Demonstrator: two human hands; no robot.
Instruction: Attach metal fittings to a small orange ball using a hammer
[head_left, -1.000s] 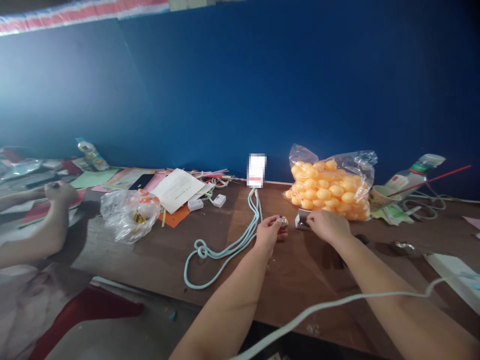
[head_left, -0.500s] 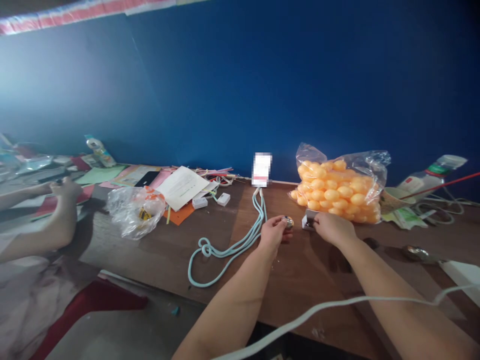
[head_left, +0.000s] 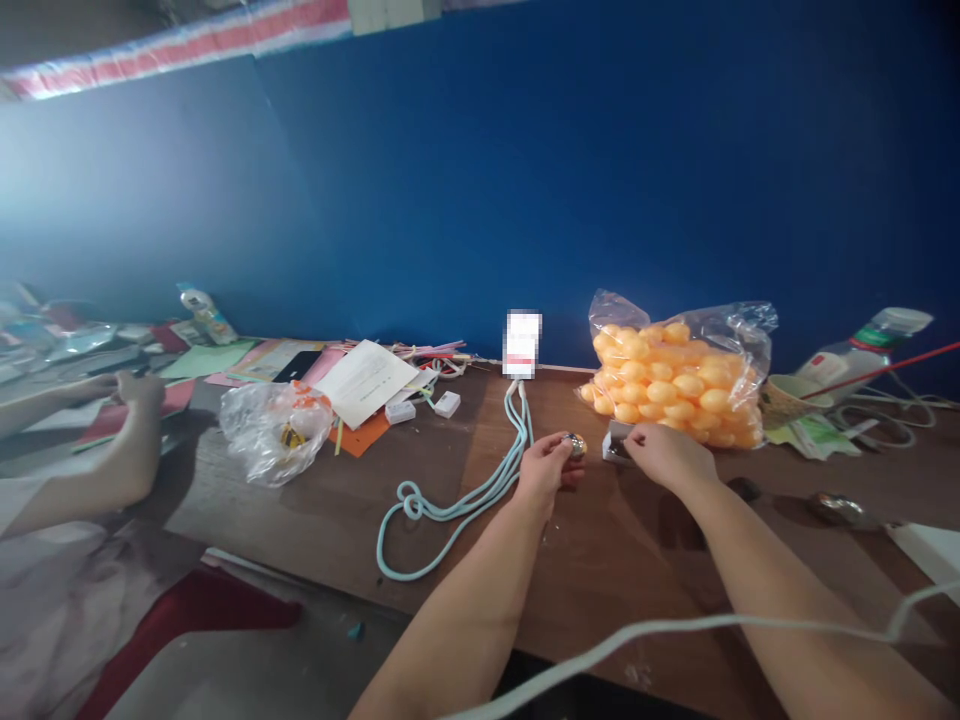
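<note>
My left hand (head_left: 545, 464) is closed in a pinch on a small shiny round metallic object (head_left: 575, 445), held above the brown table; its exact kind is too small to make out. Just to the right, my right hand (head_left: 666, 455) has its fingers closed at a small grey-and-white box (head_left: 615, 444), knuckles up. The fingertips are partly hidden behind the hand. A light blue cord (head_left: 450, 512) lies looped left of my left hand, running up to a white card (head_left: 521, 345) against the blue wall.
A clear bag of orange balls (head_left: 667, 385) stands behind my right hand. A bottle (head_left: 881, 340) and a shiny object (head_left: 838, 510) are at the right. Papers (head_left: 365, 383), small white boxes (head_left: 447, 404) and a plastic bag (head_left: 274, 440) lie left. A co-worker's arms (head_left: 112, 470) reach in. A pale cable (head_left: 660, 628) crosses in front.
The view has shifted slightly. Both my hands stay in nearly the same place with the same grips. The co-worker's hands have moved a little.
</note>
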